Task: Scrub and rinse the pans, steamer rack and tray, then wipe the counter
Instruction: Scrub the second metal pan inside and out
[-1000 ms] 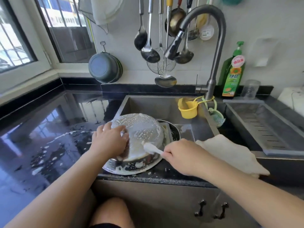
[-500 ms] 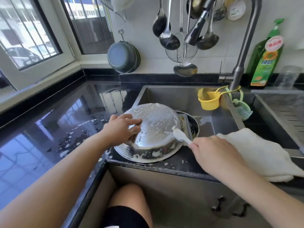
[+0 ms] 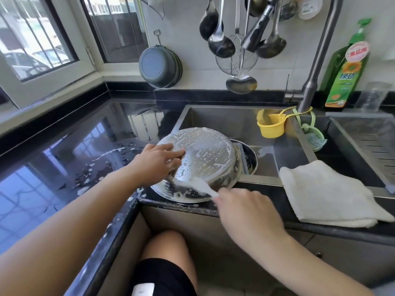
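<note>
Pan scrubbing at sink edge.
Left hand point(image 3: 158, 162) presses spread fingers on the soapy inverted pan point(image 3: 205, 159); right hand point(image 3: 245, 212) grips a white brush point(image 3: 202, 185) against it. Pan rests on black tabletop point(image 3: 64, 167) beside the sink point(image 3: 235, 120).

pans point(image 3: 210, 159): 2 | hands point(image 3: 158, 162): 2 | cloths point(image 3: 327, 194): 1 | soap bottles point(image 3: 346, 71): 1 | yellow cups point(image 3: 270, 127): 1

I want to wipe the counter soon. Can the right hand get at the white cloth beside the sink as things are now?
Probably yes, but not freely: the white cloth lies uncovered on the counter edge just beside the right hand, with nothing between them. That hand grips the white brush, so it would have to put it down first.
</note>
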Motion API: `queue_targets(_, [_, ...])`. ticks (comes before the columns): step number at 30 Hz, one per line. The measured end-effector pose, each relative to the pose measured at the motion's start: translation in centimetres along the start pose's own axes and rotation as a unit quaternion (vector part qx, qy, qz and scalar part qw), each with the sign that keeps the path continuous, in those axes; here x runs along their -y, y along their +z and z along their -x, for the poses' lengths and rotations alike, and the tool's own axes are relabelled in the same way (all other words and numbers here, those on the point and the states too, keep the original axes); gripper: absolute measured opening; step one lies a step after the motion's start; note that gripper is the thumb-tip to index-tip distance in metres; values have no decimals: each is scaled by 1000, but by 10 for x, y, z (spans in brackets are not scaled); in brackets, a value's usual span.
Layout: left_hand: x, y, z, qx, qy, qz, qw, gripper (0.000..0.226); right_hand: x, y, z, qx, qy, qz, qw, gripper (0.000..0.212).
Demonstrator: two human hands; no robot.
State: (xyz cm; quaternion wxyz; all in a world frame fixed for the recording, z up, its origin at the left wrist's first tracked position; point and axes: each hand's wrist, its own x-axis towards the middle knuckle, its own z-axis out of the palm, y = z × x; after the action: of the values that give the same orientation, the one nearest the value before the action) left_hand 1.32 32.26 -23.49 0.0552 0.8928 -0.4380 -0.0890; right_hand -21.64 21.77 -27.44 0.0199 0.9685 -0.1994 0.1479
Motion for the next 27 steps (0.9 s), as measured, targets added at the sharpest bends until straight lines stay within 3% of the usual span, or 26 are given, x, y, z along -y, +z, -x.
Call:
queue_targets(4, [-6, 0, 6, -9, 37, -16, 999, 45, -54, 0, -1, 6, 42, -24, 999, 31])
queue_targets(8, [-6, -2, 7, -9, 47, -11, 999, 44, -86, 12, -17, 19, 8, -49, 999, 30])
queue_targets(13, [-8, -3, 7, -4, 51, 2, 999, 42, -93, 11, -31, -9, -133, -11, 991, 25])
queue_targets(17, [-9, -3, 9, -1, 47, -4, 999, 42, -90, 13, -32, -50, -131, -42, 989, 24])
queue_targets(20, [-10, -3, 9, -1, 50, -6, 999, 42, -79, 19, -29, -31, -159, -45, 986, 24])
queue_targets(24, [-8, -1, 10, -4, 46, 20, 999, 42, -85, 15, -30, -76, -116, -43, 989, 28])
queue_targets(27, [-8, -1, 11, 1, 48, 17, 999, 42, -80, 18, -25, -38, -153, -34, 987, 26])
